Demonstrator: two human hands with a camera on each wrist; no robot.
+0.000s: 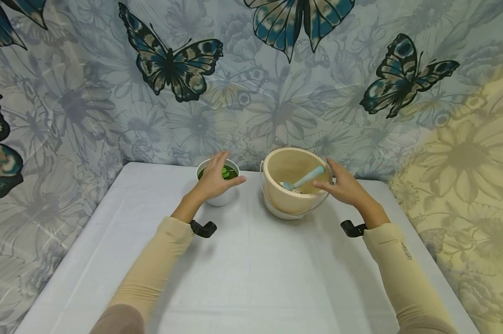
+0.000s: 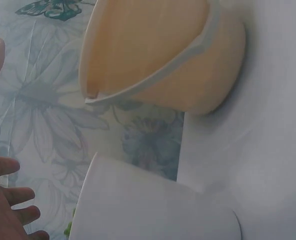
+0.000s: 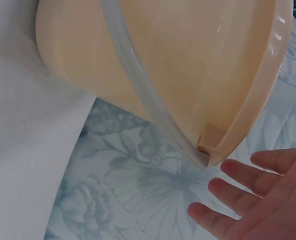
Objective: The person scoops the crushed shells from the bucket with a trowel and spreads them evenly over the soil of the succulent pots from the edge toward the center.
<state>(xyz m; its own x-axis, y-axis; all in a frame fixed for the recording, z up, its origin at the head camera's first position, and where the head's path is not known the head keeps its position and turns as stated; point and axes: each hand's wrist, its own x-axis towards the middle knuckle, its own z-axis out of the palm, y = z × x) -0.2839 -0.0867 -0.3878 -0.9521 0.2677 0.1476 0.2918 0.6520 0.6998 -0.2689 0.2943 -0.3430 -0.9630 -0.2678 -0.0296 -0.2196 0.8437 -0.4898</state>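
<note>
A cream bucket [image 1: 282,197] with a pale handle [image 3: 137,75] stands at the back of the table. Inside it leans a light blue tool [image 1: 309,177] with a thick handle; some small whitish bits lie around its lower end, too small to make out. My right hand [image 1: 346,186] is at the bucket's right rim, fingers spread, gripping nothing. To the left is a white pot [image 2: 142,205] holding green leaves [image 1: 229,172]. Over that pot hovers my left hand [image 1: 213,180], its fingers extended and thumb apart, partly hiding the pot. It holds nothing.
A white cloth [image 1: 251,269] covers the table. Behind it hangs a butterfly-and-flower backdrop [image 1: 276,111] close to the bucket and pot. Each wrist wears a black camera mount [image 1: 203,229].
</note>
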